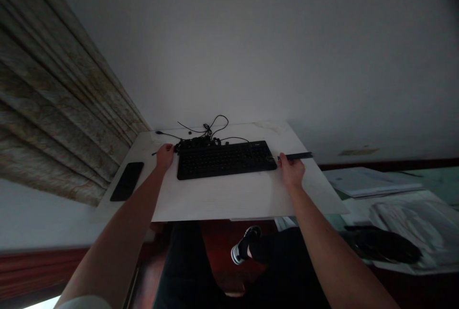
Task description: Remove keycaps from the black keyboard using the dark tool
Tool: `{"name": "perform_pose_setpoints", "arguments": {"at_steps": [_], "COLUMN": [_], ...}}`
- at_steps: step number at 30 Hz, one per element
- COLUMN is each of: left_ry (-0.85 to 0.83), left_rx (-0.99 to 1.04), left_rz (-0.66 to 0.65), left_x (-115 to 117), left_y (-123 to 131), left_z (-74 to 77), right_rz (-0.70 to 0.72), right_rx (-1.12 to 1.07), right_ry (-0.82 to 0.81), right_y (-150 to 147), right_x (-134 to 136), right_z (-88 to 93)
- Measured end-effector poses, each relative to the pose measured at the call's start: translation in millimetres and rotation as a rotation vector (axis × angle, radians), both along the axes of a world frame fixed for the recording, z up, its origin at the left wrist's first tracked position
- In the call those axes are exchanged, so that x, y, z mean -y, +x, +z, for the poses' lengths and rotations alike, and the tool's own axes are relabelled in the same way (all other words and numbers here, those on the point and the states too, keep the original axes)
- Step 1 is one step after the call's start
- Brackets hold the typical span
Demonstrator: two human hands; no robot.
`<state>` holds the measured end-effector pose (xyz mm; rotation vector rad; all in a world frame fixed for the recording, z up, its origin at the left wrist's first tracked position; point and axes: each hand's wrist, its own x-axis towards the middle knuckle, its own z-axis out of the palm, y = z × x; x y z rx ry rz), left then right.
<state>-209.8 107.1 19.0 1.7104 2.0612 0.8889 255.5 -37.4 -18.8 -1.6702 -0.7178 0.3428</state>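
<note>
A black keyboard [225,159] lies on a white table [222,196] in front of me. My left hand [164,156] rests closed at the keyboard's left end, with a thin dark item sticking out to its left that I cannot make out. My right hand [291,171] sits just right of the keyboard, fingers pinched on a long thin black tool [299,156] that points right. A pile of small black pieces [195,143], likely keycaps, sits behind the keyboard's left part.
A black phone [127,181] lies at the table's left edge. Loose black cables [211,128] curl behind the keyboard near the wall. Curtains hang at the left. Papers and a dark object [387,247] lie on a lower surface at the right. My crossed legs show below the table.
</note>
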Motion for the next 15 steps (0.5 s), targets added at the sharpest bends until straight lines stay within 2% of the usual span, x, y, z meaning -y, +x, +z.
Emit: {"name": "perform_pose_setpoints", "arguments": {"at_steps": [6,9,12,15], "left_ry": [0.012,0.096,0.24,0.322], "left_rx": [-0.117,-0.185,-0.247,-0.249], "left_rz": [-0.052,-0.093,-0.233,-0.414], "left_x": [8.9,16.9,30.4,48.8], "left_y": [-7.5,1.5,31.1,80.8], "left_z": [2.6,6.0,10.7,12.2], "right_rz": [-0.006,-0.006,-0.009,-0.012], "right_rx": [0.032,0.032,0.04,0.054], "right_ry": [-0.019,-0.007,0.006,-0.007], "right_y": [2.8,3.5,2.8,2.7], "right_x": [-1.6,-2.0,-2.0,-2.2], "right_z": [-5.5,-7.2,-7.1,-6.7]}}
